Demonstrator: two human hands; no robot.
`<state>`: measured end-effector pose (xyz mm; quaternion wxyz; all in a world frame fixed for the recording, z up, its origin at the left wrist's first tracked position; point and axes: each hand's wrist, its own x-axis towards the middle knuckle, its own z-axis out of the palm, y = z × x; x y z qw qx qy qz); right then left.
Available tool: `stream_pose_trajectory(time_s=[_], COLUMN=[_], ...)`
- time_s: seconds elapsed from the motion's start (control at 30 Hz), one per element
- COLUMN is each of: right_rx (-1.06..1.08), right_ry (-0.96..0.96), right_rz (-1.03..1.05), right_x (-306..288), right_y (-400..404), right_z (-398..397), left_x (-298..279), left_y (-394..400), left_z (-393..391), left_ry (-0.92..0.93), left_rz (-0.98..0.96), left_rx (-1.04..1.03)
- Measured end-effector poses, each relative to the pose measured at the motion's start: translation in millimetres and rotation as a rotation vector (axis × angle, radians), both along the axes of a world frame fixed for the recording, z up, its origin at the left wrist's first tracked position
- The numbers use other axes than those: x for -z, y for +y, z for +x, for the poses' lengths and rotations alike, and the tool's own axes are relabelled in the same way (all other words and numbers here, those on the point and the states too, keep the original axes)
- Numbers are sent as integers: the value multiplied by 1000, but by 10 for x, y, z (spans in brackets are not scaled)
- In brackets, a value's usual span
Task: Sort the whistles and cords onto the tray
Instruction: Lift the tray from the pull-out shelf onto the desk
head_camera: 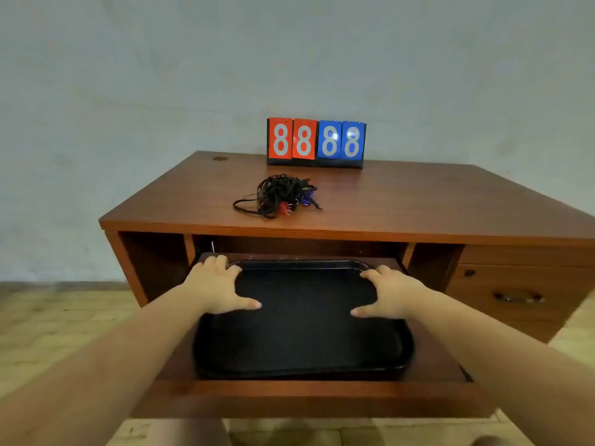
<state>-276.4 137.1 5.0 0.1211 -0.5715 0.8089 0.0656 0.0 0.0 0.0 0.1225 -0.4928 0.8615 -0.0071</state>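
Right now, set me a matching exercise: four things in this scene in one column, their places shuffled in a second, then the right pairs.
Things
1. tray
2. tangle of cords and whistles
3. scoreboard
4. left hand

Places
A. at the back edge of the desk top, against the wall
B. on the pull-out shelf under the desk top
C. on the tray's left far corner
D. on the desk top, in front of the scoreboard

Pairs: 1-B, 2-D, 3-A, 4-C

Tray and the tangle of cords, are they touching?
Apart. The head view shows the tray on the pull-out shelf below, held at its sides by both hands, while the cords lie up on the desk top.
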Motion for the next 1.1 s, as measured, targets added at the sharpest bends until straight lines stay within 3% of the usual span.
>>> stream_pose_trajectory(time_s=[0.13, 0.33, 0.8, 1.1], right_rx=[103, 189, 216, 227], right_ry=[33, -171, -285, -353], right_rz=[98, 74, -105, -231], right_x=[115, 230, 5, -355], right_y=[66, 35, 215, 539], right_z=[-77, -151, -252, -494], left_x=[184, 273, 127, -373], left_y=[8, -53, 51, 210], left_z=[89, 86, 112, -125], left_ry=[-74, 115, 445, 457], left_rz=[89, 299, 281, 206], left_rx=[-145, -289, -312, -221])
